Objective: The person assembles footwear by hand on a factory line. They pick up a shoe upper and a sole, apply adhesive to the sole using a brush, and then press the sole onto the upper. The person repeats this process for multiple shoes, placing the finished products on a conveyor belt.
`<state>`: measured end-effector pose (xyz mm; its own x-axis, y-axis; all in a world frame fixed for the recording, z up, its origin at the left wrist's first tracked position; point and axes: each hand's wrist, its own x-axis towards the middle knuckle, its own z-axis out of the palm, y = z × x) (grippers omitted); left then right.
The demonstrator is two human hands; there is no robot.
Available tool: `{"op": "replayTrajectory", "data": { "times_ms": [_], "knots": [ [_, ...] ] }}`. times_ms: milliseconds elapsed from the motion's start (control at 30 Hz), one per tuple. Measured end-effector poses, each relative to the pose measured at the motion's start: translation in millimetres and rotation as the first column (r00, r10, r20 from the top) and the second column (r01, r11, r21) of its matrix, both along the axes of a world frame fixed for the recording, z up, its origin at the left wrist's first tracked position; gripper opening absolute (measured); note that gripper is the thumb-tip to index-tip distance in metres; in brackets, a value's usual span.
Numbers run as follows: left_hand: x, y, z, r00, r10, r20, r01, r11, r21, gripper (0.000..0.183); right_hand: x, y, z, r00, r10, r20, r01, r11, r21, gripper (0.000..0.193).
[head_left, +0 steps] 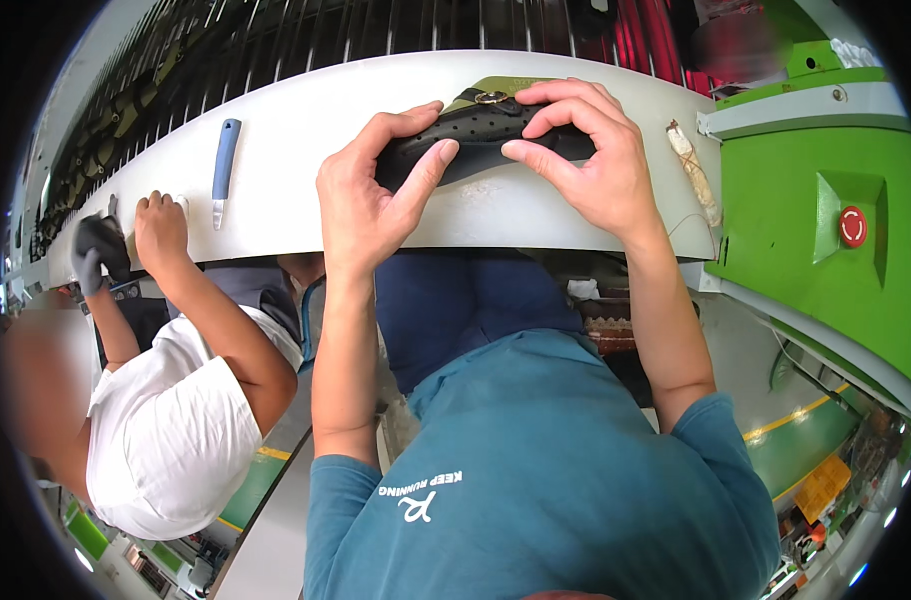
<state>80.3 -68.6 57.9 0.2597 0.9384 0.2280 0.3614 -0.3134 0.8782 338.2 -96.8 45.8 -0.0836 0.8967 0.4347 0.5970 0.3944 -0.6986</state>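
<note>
Both hands hold a dark shoe-like piece (474, 130) above the white worktop. It has a black surface dotted with small holes and a black strap with a round metal buckle (492, 98). An olive-green part (511, 83) shows behind it; I cannot tell whether the two are joined. My left hand (384, 185) grips the left end, thumb on the near side and fingers behind. My right hand (594, 150) pinches the right end, its thumb near the front edge and its fingers curled over the top.
A blue-handled knife (226, 170) lies on the white worktop (276, 215) to the left. A pale wrapped stick (694, 172) lies at right, beside a green machine (816, 200) with a red button (853, 227). At far left a co-worker's hands (162, 232), one gloved, rest at the worktop.
</note>
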Motion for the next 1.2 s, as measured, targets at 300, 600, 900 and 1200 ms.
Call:
{"op": "replayTrajectory", "data": {
  "times_ms": [300, 600, 900, 1200],
  "knots": [
    [6.5, 4.4, -14.8, 0.995, 0.082, 0.051, -0.084, 0.996, 0.026, 0.038, -0.8, 2.0, -0.8, 0.999, 0.005, 0.036, -0.007, 0.999, 0.039, 0.026],
    [16.2, 11.9, -8.9, 0.994, 0.079, -0.068, -0.06, 0.966, 0.251, 0.038, -4.9, 1.5, -20.1, 0.992, -0.084, -0.091, 0.093, 0.991, 0.099, 0.031],
    [6.7, 9.7, -4.1, 0.962, 0.159, -0.222, -0.063, 0.921, 0.385, 0.049, -7.6, 0.2, -9.8, 0.993, -0.022, -0.117, 0.026, 0.999, 0.031, 0.036],
    [-7.0, 19.8, -9.0, 0.976, 0.143, -0.162, -0.078, 0.932, 0.353, 0.052, -4.4, 1.0, 1.5, 0.999, 0.038, 0.012, -0.039, 0.998, 0.058, 0.036]
  ]
}}
